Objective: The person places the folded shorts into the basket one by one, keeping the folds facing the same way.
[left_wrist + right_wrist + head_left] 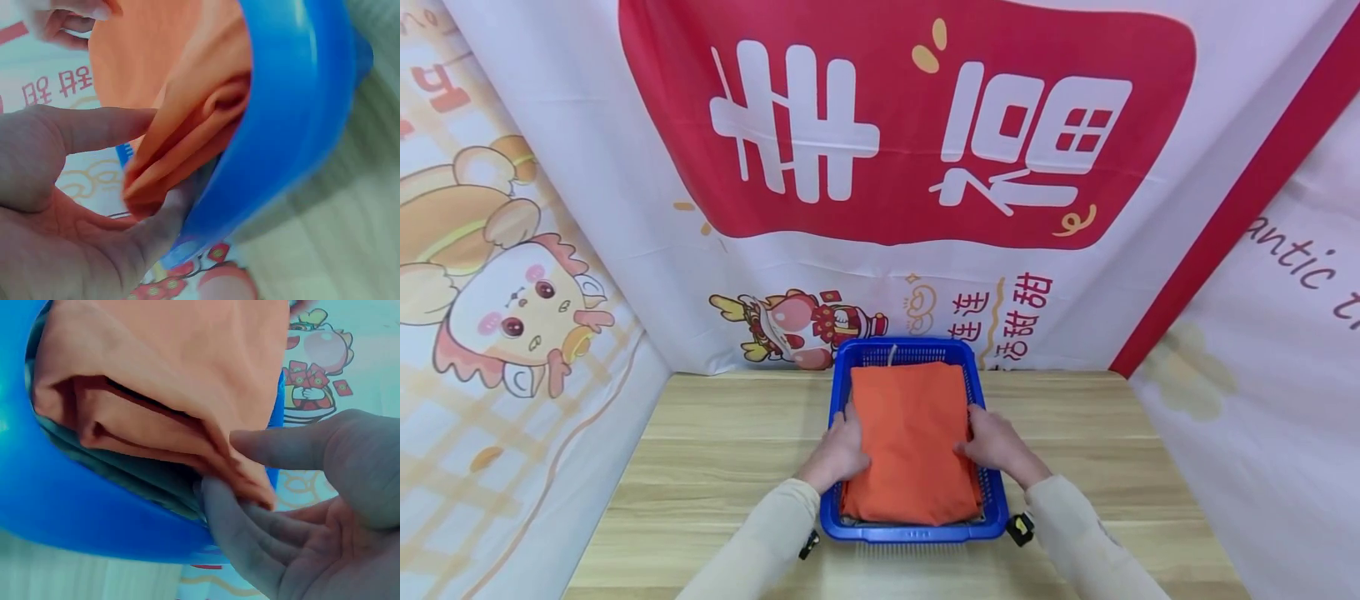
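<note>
A folded orange cloth (913, 442), perhaps a garment, lies in a blue plastic basket (917, 533). My left hand (841, 450) holds the cloth's left edge, thumb on top and fingers tucked under the folded layers, as the left wrist view shows. On the opposite edge my right hand (997, 442) pinches the cloth the same way; its thumb (281, 447) presses the upper side. Beneath the orange folds, the right wrist view shows a dark greenish cloth (137, 472) inside the basket. The fingertips under the cloth are partly hidden.
The basket stands on a light wood table (730, 450), its far end near a printed fabric backdrop (910, 125). Printed fabric also hangs at the left and right sides. A whitish strip (892, 355) sticks up at the basket's far end.
</note>
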`<action>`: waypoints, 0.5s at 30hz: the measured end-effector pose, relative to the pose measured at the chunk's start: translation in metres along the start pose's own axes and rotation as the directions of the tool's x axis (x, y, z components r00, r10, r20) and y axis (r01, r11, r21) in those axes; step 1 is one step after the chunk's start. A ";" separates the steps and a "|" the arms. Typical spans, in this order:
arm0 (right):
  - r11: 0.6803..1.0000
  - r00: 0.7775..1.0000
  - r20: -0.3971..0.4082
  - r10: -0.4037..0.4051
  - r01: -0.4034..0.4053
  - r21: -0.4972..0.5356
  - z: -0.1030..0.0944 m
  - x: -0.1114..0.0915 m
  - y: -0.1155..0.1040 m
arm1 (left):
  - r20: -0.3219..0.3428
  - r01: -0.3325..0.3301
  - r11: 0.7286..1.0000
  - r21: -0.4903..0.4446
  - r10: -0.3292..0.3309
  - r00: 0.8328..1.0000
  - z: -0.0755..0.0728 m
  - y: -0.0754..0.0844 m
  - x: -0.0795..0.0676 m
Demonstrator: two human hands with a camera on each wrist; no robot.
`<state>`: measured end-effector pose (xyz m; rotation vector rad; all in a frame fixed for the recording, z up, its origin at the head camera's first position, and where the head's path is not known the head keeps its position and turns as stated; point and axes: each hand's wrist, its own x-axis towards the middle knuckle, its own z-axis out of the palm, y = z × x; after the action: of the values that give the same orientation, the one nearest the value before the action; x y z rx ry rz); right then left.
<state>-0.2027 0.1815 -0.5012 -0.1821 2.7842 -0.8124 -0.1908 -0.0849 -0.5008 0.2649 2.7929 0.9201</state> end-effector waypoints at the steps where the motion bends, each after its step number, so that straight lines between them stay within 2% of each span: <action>1: 0.999 1.000 -0.021 -0.016 0.015 -0.028 -0.001 -0.001 -0.001 | -0.017 -0.011 0.999 0.045 0.012 1.000 0.000 0.001 0.000; 4: 0.983 0.993 -0.056 -0.107 0.098 -0.155 -0.002 -0.002 -0.002 | -0.018 -0.096 0.975 0.200 0.101 0.995 -0.002 0.000 0.001; 6: 0.952 0.983 -0.035 -0.178 0.163 -0.257 -0.003 -0.003 -0.002 | 0.042 -0.178 0.935 0.307 0.174 0.984 -0.004 -0.001 0.002; 8: 0.911 0.974 0.027 -0.225 0.220 -0.348 -0.003 -0.004 -0.003 | 0.131 -0.257 0.880 0.401 0.222 0.966 -0.005 -0.003 0.003; 11: 0.861 0.962 0.146 -0.231 0.272 -0.429 -0.002 -0.004 -0.002 | 0.246 -0.325 0.802 0.501 0.228 0.942 -0.007 -0.005 0.005; 13: 0.846 0.957 0.212 -0.199 0.278 -0.455 -0.001 -0.005 -0.001 | 0.287 -0.339 0.764 0.549 0.208 0.935 -0.007 -0.007 0.006; 15: 0.833 0.953 0.256 -0.164 0.273 -0.481 0.000 -0.004 0.001 | 0.305 -0.338 0.739 0.583 0.186 0.934 -0.005 -0.010 0.007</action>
<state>-0.1988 0.1833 -0.5013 -0.6509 2.7411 -0.0548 -0.1993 -0.0940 -0.5033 0.8254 2.7776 -0.0674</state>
